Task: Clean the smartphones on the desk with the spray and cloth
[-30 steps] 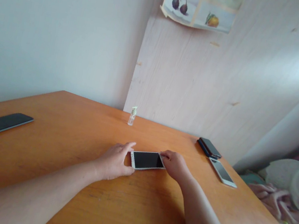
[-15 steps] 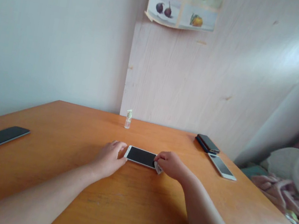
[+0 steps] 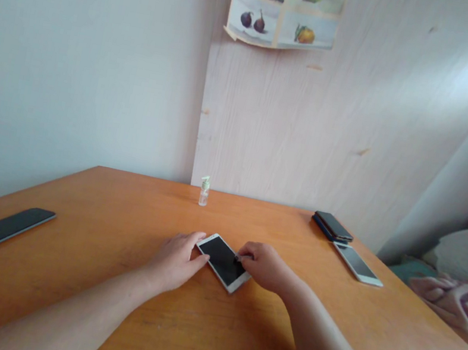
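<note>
Along the left side of the surface (image 3: 112, 199), well apart from your hands, a black phone (image 3: 0, 230) lies dark face up. Next to the right is your left hand (image 3: 176, 258), thumb and fingers parted around the upper-left end of the white phone (image 3: 223, 262), gripping it by its edges. Behind that end stands a small pump bottle (image 3: 204, 194). The white phone sits in the middle, between your two hands, turned at a slant with its dark screen up (the view doesn't settle whether its near end rests fully flat). It should be light and stiff, with a glassy front that is probably slippery and could crack if dropped, so the long side edges look the best place to hold, with little pressure on the screen. Your right hand (image 3: 267, 265) is curled over its right side, fingertips at the screen; whether anything is pinched inside cannot be seen. Farther right, near the right edge of the surface, are a dark stack (image 3: 332, 225) and, just beside it, a second white phone (image 3: 357, 264).
</note>
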A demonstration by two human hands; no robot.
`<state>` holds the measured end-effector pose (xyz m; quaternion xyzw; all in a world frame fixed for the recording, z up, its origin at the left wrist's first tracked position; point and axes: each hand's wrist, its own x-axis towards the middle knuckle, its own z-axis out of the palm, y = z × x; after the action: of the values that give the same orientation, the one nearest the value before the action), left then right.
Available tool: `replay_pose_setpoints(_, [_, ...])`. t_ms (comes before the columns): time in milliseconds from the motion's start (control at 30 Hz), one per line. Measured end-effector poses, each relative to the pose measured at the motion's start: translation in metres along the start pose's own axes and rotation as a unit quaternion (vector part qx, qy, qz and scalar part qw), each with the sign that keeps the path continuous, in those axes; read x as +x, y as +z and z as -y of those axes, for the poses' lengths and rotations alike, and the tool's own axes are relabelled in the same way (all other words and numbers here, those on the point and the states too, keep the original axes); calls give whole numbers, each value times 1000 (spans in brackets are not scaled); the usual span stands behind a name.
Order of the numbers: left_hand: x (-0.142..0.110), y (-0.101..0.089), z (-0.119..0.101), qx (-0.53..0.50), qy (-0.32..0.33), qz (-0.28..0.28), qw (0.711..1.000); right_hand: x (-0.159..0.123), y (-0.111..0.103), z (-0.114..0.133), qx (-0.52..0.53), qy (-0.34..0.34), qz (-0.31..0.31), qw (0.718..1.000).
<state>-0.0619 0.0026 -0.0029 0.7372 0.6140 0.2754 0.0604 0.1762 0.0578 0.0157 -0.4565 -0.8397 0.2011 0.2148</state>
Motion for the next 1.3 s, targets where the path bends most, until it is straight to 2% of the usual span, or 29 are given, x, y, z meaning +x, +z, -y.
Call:
replay_pose_setpoints(133, [0, 2, 1, -3, -1, 1, 1000, -2, -4, 10, 127, 39, -15, 991])
replay_pose_setpoints(267, [0, -4, -7, -42, 46, -56, 996, -2, -9, 16, 302, 94, -7, 948])
replay_pose_setpoints(333, [-2, -8, -14, -77, 78, -59, 992, -4, -10, 23, 372, 75, 8, 925])
replay_pose_setpoints(433, [-7, -13, -25, -142, 107, -35, 983, -8, -5, 36, 445, 42, 19, 894])
replay_pose_setpoints(500, [-10, -14, -31, -174, 113, -15, 978, -9, 3, 44, 462, 43, 15, 885])
replay_pose_setpoints(700, [-14, -17, -40, -161, 128, 0, 979, -8, 24, 55, 425, 95, -37, 899])
replay_pose_setpoints(833, [-12, -19, -38, -157, 118, -6, 981, -11, 25, 58, 428, 35, -14, 903])
replay_pose_setpoints(900, [-10, -18, -33, -159, 111, -13, 981, -10, 22, 56, 411, 7, -21, 911])
replay_pose_setpoints(967, [-7, -16, -26, -160, 93, -20, 982, -8, 19, 49, 383, 6, -48, 923])
replay_pose_setpoints(1067, [-3, -13, -14, -132, 29, -32, 990, -4, 14, 34, 303, 27, -90, 948])
replay_pose_setpoints(1167, [-1, -14, -6, -69, -23, 15, 997, 0, 12, 22, 202, 35, -121, 971])
replay_pose_setpoints(1300, [-5, -23, -5, -8, -8, 114, 993, 1, 14, 17, 92, 25, -136, 986])
